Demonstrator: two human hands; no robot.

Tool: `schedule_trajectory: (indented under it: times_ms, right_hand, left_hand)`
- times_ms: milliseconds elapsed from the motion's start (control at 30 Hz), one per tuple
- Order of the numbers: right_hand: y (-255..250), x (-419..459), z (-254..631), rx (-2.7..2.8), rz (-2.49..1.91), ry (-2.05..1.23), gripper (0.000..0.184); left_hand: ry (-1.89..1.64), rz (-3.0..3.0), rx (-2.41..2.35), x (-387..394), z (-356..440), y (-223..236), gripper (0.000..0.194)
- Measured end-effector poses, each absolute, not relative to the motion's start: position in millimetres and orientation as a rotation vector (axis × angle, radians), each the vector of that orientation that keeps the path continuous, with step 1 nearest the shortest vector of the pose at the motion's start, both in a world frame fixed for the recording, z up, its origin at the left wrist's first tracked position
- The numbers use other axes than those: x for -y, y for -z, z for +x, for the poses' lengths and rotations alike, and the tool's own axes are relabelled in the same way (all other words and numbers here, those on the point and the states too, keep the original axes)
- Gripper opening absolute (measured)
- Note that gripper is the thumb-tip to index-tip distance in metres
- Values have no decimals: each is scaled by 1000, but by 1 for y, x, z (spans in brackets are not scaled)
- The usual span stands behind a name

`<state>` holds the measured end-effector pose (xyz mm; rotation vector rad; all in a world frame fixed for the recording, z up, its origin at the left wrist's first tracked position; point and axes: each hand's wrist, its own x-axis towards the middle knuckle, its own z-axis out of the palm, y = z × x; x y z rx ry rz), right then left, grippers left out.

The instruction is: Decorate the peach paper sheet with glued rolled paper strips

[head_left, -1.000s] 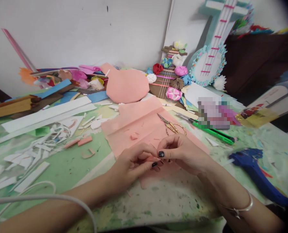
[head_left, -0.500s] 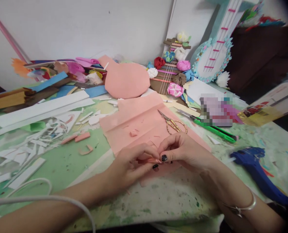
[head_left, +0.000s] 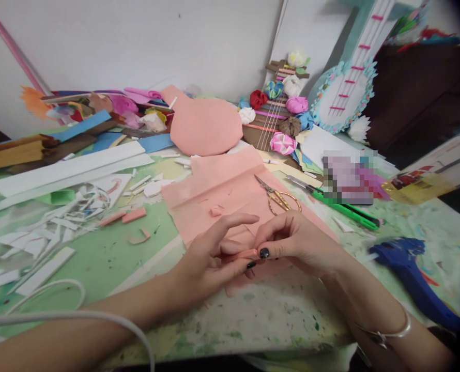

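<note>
Between my two hands is a small pink paper-covered strip point(head_left: 244, 254). My right hand point(head_left: 297, 244) pinches its right end between thumb and forefinger. My left hand point(head_left: 209, 257) supports the other end with the thumb and lower fingers, its forefinger raised off the strip. The fingers partly hide the strip. Beneath and beyond the hands lies a creased sheet of pink crepe paper point(head_left: 230, 178), with a small pink scrap point(head_left: 215, 211) on it. Gold-handled scissors point(head_left: 278, 196) rest on the sheet, just beyond my right hand.
A green utility knife point(head_left: 346, 209) and a blue glue gun point(head_left: 404, 263) lie to the right. White paper scraps point(head_left: 65, 219) and pink pieces point(head_left: 134, 215) are on the left. A pink guitar-shaped cutout point(head_left: 207, 126) stands behind. A white cable point(head_left: 98, 316) crosses my left forearm.
My left forefinger has lifted away from the strip, showing more of it. My right hand keeps its pinch. The view has shifted slightly.
</note>
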<state>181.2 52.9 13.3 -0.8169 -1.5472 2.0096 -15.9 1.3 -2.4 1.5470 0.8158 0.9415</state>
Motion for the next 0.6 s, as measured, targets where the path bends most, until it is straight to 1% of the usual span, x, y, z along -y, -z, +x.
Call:
schedule_trajectory:
  times_ms: [200,433,600]
  right_hand:
    - [-13,-50,178,1586,-784,-1899,8]
    - [-18,-45,171,1655,-816,-1644,13]
    - [-16,-42,166,1703,-829,-1354,6]
  left_hand:
    - [-925,1288,-751,-2,-15,-1,47]
    - [-945,1137,-723,-3,-14,-5,48]
    - [-944,1132,-708,-4,-15,-4,45]
